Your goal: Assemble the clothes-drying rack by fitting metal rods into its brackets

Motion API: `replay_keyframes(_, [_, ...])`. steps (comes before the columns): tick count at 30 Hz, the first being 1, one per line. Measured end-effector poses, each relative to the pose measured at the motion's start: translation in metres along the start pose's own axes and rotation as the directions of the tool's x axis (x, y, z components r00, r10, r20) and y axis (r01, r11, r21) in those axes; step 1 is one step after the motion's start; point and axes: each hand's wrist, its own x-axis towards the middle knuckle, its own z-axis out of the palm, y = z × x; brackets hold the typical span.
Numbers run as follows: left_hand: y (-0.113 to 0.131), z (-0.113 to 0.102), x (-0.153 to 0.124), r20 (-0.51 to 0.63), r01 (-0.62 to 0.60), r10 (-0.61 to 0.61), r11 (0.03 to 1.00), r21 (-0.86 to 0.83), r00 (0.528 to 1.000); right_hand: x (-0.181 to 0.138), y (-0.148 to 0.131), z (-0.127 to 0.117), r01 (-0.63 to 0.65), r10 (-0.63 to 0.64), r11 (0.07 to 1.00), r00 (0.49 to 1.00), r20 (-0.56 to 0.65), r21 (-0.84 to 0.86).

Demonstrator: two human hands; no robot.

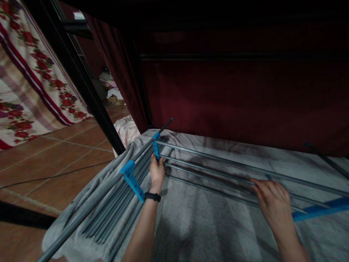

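Observation:
My left hand (157,173), with a dark band at the wrist, is closed around the lower part of a blue plastic bracket (156,145). Several grey metal rods (207,152) run from this bracket to a blue end piece (321,209) on the right. My right hand (274,199) is closed on one of these rods; the curled fingers partly hide it. The bracket sits on a long grey pole (89,209), which slants from lower left to the back. A second blue bracket (133,182) hangs on that pole, nearer me, its tip by my left wrist.
Several loose grey rods (117,203) lie side by side on a grey blanket (196,229) covering the bed. Black bed posts (92,102) stand at the left. A dark red curtain (231,102) hangs behind. A cable (54,176) crosses the tiled floor (73,149).

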Motion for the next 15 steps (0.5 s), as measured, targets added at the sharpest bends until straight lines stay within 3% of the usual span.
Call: replay_keyframes(15, [-0.0014,0.0058,-0.0053,-0.046,-0.076,0.078,0.996,0.045,0.996,-0.0039,0.0089,-0.0003,-0.017,0.015,0.996,0.999,0.03,0.086])
